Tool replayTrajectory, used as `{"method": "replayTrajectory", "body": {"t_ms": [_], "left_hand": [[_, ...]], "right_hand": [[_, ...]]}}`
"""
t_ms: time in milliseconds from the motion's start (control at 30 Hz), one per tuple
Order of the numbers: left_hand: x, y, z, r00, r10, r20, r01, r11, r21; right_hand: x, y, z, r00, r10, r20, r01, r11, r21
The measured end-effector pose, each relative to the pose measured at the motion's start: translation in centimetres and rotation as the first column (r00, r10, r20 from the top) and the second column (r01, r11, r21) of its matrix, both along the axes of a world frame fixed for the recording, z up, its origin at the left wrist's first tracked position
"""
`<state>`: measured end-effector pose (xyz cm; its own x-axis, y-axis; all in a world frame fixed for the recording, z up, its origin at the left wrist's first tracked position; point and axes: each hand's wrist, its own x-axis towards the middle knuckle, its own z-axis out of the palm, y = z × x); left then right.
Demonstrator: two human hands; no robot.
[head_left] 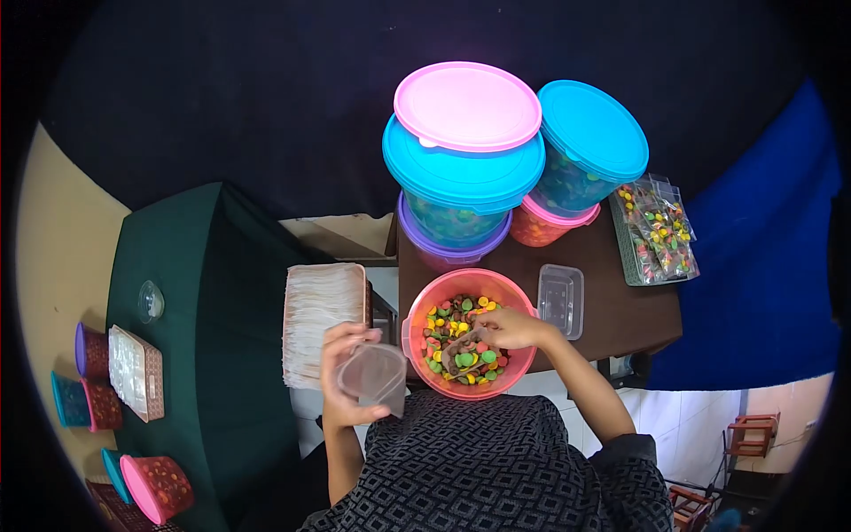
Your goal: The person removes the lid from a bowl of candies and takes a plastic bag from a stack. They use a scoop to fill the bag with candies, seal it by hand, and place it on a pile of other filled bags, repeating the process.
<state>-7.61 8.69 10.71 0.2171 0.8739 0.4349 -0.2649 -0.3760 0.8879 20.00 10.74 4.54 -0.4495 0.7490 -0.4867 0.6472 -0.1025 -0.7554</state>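
My left hand (347, 377) holds a clear plastic pouch (372, 374), its fingers around the sides, to the left of a pink tub (410, 341). The tub is filled with colourful round pieces (456, 310) in green, yellow, red and brown. Inside the tub, my right hand (503, 329) has its fingers closed at the top of a scoop (463, 352), which lies among the pieces with some on it. Part of the scoop is hidden by the pieces and the fingers.
Lidded tubs (463, 182) are stacked behind the pink tub. A clear empty container (561, 301) lies to its right, with a basket of filled packets (658, 232) farther right. A basket of clear bags (324, 319) stands left. More tubs (158, 488) sit on a green-covered table (173, 301).
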Motion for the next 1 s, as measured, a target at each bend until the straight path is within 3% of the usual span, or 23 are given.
{"method": "replayTrajectory", "body": {"t_ms": [67,133,200,267,400,467,533,600,633,667,733,800,867,933,1000], "left_hand": [[0.3,0.4,0.7,0.997,0.02,0.078,-0.027,0.996,0.088],[0.6,0.7,1.0,0.974,0.165,0.153,-0.194,0.961,0.199],[1.2,1.1,0.4,0.979,0.194,0.066,-0.204,0.954,0.219],[3.8,0.7,-0.8,0.943,0.318,0.1,-0.306,0.944,-0.122],[6.7,1.4,-6.2,0.971,0.228,-0.075,-0.233,0.97,-0.063],[7.4,1.8,-6.7,0.93,0.226,-0.291,-0.221,0.974,0.05],[8.2,1.9,-6.2,0.931,0.216,-0.293,-0.197,0.976,0.092],[8.6,1.7,-5.2,0.914,0.324,-0.243,-0.278,0.938,0.208],[8.7,1.4,-4.7,0.951,0.291,-0.107,-0.279,0.954,0.109],[8.3,1.5,-4.2,0.952,0.288,-0.103,-0.276,0.954,0.115],[7.3,1.7,-3.3,0.936,0.232,-0.263,-0.181,0.962,0.205],[7.7,1.7,-3.3,0.932,0.165,-0.322,-0.117,0.98,0.164],[8.7,1.7,-4.7,0.91,0.047,-0.411,-0.002,0.994,0.108],[9.2,1.5,-5.7,0.878,0.042,-0.476,0.003,0.996,0.094],[9.7,1.3,-6.1,0.869,0.031,-0.494,0.017,0.995,0.093]], "right_hand": [[0.5,-0.1,3.2,0.999,-0.038,-0.014,0.038,0.999,0.032],[1.3,0.0,5.6,0.997,-0.074,-0.028,0.075,0.995,0.067],[2.5,-0.1,7.3,0.991,-0.121,-0.052,0.129,0.971,0.202],[3.8,-0.1,9.1,0.989,-0.146,-0.006,0.143,0.963,0.23],[5.5,0.2,10.9,0.96,-0.279,0.018,0.266,0.932,0.246],[5.7,0.4,11.8,0.955,-0.295,0.013,0.282,0.924,0.258],[5.5,0.9,12.9,0.953,-0.303,-0.005,0.293,0.917,0.272],[5.4,1.1,13.5,0.951,-0.309,0.0,0.299,0.92,0.254],[5.4,1.0,13.7,0.949,-0.316,0.0,0.306,0.918,0.252],[5.4,1.1,13.8,0.946,-0.323,0.0,0.313,0.917,0.249],[5.3,1.0,13.8,0.948,-0.316,-0.032,0.313,0.915,0.253],[5.0,1.0,13.6,0.951,-0.303,-0.064,0.309,0.917,0.252],[4.6,1.3,13.3,0.976,-0.21,0.052,0.19,0.947,0.259],[4.0,1.3,13.1,0.973,-0.19,0.132,0.144,0.944,0.297],[2.7,1.3,13.4,0.867,-0.15,0.475,-0.004,0.952,0.307]]}}
